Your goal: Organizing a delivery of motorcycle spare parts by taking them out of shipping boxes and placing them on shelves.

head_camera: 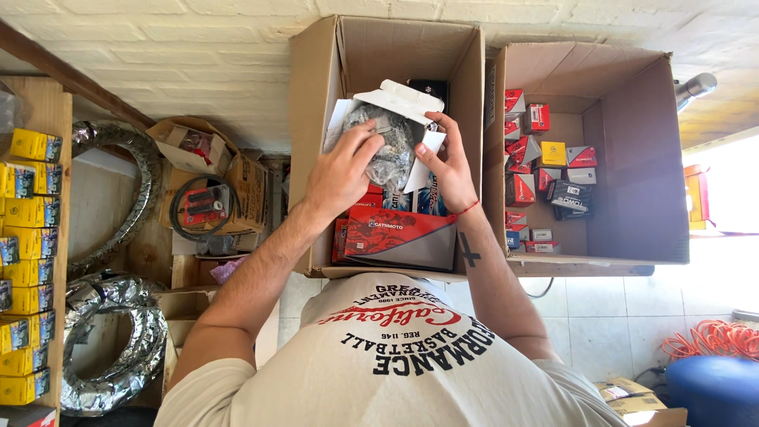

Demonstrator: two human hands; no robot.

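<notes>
- Big picture first: two open cartons stand side by side against a white brick wall (pixel 198 47). The left carton (pixel 312 95) sits right under the hands, and the right carton (pixel 632 158) touches its side.
- In the right carton, small red, yellow and black packs (pixel 526 186) are stacked along the left wall, with much of its floor bare.
- The left carton looks fuller: red packs (pixel 387 229) lie flat near the person's chest, more beneath.
- Now the action: a white box (pixel 399 103) is held above the left carton, its flap tipped open toward the wall.
- Inside it sits a clear bag (pixel 391 146) of grey metal parts, half out of the box mouth.
- Left hand (pixel 341 175): its fingers are curled onto the bag, pinching the plastic.
- Right hand (pixel 449 166): its fingers are wrapped round the white box's edge, steadying it; a red string sits at that wrist.
- Progress, as I judge it: box opened, bag exposed but not clear of the box; the other packs look unopened.
- Around the room: a wooden shelf (pixel 55 119) of yellow boxes (pixel 32 209) on the left, silver-wrapped tyres (pixel 118 348) leaning below, tiled floor (pixel 624 316), orange cable (pixel 711 338) coiled at right.
</notes>
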